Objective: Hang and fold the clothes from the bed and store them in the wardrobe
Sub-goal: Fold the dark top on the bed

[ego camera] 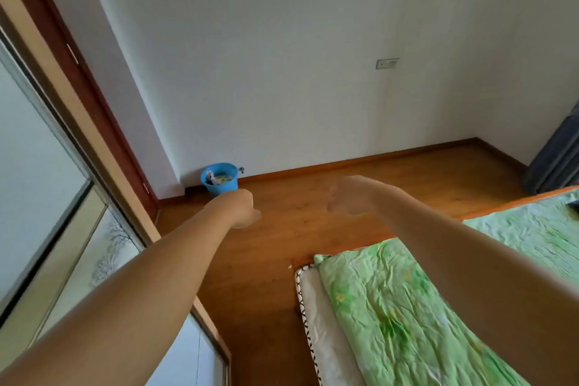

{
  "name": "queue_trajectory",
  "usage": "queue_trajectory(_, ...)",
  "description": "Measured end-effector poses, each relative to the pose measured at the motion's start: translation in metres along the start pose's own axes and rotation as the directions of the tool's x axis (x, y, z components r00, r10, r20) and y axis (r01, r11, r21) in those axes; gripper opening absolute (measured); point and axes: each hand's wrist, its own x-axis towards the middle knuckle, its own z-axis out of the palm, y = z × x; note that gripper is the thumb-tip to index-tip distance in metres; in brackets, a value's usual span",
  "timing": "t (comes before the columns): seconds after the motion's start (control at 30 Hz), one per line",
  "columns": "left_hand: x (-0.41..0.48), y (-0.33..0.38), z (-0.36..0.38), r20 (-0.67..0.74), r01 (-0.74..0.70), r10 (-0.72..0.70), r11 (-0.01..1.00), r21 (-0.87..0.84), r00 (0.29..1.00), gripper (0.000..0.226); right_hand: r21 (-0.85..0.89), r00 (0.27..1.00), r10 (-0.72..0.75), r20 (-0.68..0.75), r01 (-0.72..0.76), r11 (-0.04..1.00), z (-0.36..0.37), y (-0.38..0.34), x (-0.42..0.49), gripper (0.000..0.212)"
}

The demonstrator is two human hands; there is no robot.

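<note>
Both my bare arms reach forward over the wooden floor. My left hand [244, 207] and my right hand [346, 197] droop at the wrist, blurred by motion, and hold nothing. The bed [407, 307], under a crumpled green sheet, lies at the lower right beneath my right forearm. The wardrobe [62, 213], with a pale sliding door and a wooden frame, stands along the left beside my left arm. A small dark item [574, 204] shows on the bed at the right edge; I cannot tell what it is. No other clothes are in view.
A blue bin [219, 179] with rubbish stands on the floor by the far wall, just beyond my left hand. A dark grey curtain [557, 160] hangs at the far right. The wooden floor [313, 213] runs between wardrobe and bed.
</note>
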Motion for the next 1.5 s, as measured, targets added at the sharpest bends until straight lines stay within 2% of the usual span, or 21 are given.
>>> queue_trajectory(0.07,0.039,0.002,-0.009,0.016,-0.024,0.024,1.0,0.003,1.0,0.042,0.05,0.999,0.042,-0.026,-0.041,0.998,-0.007,0.007,0.028,0.018)
queue_trajectory(0.2,0.114,0.022,-0.028,0.049,-0.111,0.11,0.994,0.012,0.993,0.03,0.004,0.996,0.073,0.058,-0.073,0.997,-0.023,0.027,0.091,0.041)
queue_trajectory(0.4,0.247,0.044,-0.052,0.031,-0.178,0.178,0.984,0.024,0.984,0.018,0.049,0.995,0.101,0.011,-0.101,0.994,-0.036,0.074,0.212,0.048)
queue_trajectory(0.6,0.366,0.051,-0.086,0.038,-0.18,0.178,0.983,0.036,0.983,0.024,0.098,0.988,0.148,0.042,-0.151,0.984,-0.056,0.108,0.32,0.041)
queue_trajectory(0.9,0.548,0.063,-0.115,0.071,-0.324,0.318,0.94,0.106,0.946,0.028,0.133,0.967,0.255,0.02,-0.255,0.958,-0.092,0.134,0.456,0.046)
queue_trajectory(1.03,0.647,0.072,-0.126,0.077,-0.445,0.438,0.885,0.141,0.896,0.029,0.138,0.935,0.355,-0.001,-0.352,0.926,-0.091,0.144,0.523,0.048)
queue_trajectory(1.27,0.785,0.081,-0.155,0.205,-0.592,0.558,0.784,0.186,0.804,0.036,0.217,0.855,0.509,0.097,-0.518,0.828,-0.115,0.155,0.618,0.044)
queue_trajectory(1.4,0.839,0.126,-0.164,0.221,-0.679,0.643,0.711,0.184,0.733,0.037,0.282,0.796,0.598,0.093,-0.597,0.751,-0.129,0.173,0.635,0.044)
queue_trajectory(1.5,0.856,0.172,-0.156,0.274,-0.74,0.69,0.65,0.174,0.67,0.036,0.296,0.746,0.649,0.151,-0.66,0.691,-0.138,0.197,0.627,0.042)
